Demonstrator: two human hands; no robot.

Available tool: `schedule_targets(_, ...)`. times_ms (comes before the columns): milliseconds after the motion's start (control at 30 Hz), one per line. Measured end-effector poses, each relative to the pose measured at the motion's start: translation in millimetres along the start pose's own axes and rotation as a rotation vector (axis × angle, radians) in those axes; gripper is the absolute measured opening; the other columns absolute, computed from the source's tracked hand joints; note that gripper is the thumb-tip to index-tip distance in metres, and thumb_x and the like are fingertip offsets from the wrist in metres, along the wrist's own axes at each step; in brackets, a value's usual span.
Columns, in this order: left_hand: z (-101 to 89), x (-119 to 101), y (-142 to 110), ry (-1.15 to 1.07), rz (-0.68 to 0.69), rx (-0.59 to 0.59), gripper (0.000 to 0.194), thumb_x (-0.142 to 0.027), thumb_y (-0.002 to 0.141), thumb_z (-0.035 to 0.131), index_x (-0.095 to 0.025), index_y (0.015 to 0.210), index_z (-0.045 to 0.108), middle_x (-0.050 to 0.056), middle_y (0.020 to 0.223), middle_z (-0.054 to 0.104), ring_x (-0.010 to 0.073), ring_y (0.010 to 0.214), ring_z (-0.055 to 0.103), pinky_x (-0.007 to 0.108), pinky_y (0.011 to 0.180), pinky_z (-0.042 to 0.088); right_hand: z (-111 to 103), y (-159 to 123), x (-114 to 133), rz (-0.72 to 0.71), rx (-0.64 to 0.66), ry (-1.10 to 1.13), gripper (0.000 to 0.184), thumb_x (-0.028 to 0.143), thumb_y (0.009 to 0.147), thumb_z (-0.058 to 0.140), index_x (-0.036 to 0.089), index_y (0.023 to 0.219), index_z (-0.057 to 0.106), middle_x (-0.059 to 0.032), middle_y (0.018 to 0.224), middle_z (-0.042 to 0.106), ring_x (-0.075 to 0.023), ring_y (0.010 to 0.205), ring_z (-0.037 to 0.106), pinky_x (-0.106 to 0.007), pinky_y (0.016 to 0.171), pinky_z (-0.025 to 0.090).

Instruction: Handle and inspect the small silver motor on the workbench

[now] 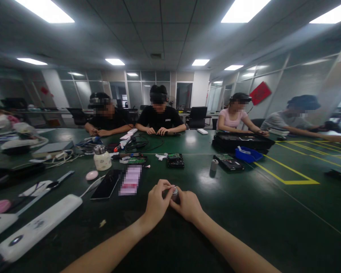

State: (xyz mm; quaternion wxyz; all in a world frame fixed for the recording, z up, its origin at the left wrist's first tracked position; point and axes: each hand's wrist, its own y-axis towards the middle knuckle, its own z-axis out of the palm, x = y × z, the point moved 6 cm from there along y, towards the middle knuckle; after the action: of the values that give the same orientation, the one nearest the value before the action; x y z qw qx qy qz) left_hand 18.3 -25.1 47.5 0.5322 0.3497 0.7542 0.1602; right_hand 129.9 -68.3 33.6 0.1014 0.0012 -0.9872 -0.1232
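Dark green surface (244, 212), my left hand (156, 204) and right hand (188, 206) both pinching a small silvery cylinder (174, 193), black phone (105, 185) just left.

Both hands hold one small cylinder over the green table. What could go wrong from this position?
1. The small cylinder is pinched only by fingertips of the left hand and right hand; it might slip and roll across the table.
2. The black phone lies close to the left hand; a quick elbow or wrist move could knock it.
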Motion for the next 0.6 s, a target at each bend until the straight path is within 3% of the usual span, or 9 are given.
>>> schedule_targets(200, -2.3, 2, 4, -0.046, -0.041, -0.005, 0.012, -0.021, 0.084, 0.065, -0.025, 0.085, 0.053, -0.003, 0.078, 0.071, 0.0177, 0.076, 0.071, 0.027, 0.071, 0.053, 4, 3, -4, -0.037, 0.022, 0.009, 0.027, 0.038, 0.09, 0.049, 0.017, 0.103, 0.059, -0.0067, 0.082, 0.071, -0.0246, 0.071, 0.065, -0.03, 0.062, 0.036)
schedule_targets(367, 3.5, 10, 11, -0.053, -0.045, 0.007, 0.011, -0.023, 0.084, 0.067, -0.025, 0.083, 0.055, -0.003, 0.076, 0.073, 0.0175, 0.068, 0.071, 0.026, 0.062, 0.054, 6, 12, -9, -0.091, 0.081, 0.069, 0.021, 0.036, 0.086, 0.054, 0.019, 0.097, 0.06, -0.0055, 0.083, 0.072, -0.0243, 0.07, 0.065, -0.034, 0.07, 0.038)
schedule_targets(533, 12.0, 19, 18, -0.066, 0.096, -0.009, 0.006, -0.032, 0.086, 0.065, -0.027, 0.086, 0.069, 0.001, 0.077, 0.072, 0.0164, 0.063, 0.069, 0.024, 0.053, 0.053, 29, 23, -26, -0.15, 0.116, 0.078, 0.017, 0.032, 0.083, 0.061, 0.024, 0.098, 0.064, -0.0042, 0.092, 0.073, -0.0237, 0.077, 0.068, -0.038, 0.079, 0.045)
schedule_targets(600, 14.6, 23, 18, -0.083, 0.173, -0.004, 0.009, -0.035, 0.086, 0.065, -0.028, 0.088, 0.07, 0.001, 0.074, 0.07, 0.0137, 0.058, 0.066, 0.022, 0.049, 0.052, 42, 25, -35, -0.196, 0.125, 0.038, 0.021, 0.033, 0.077, 0.071, 0.025, 0.096, 0.065, -0.0045, 0.081, 0.072, -0.0245, 0.071, 0.067, -0.039, 0.073, 0.05)
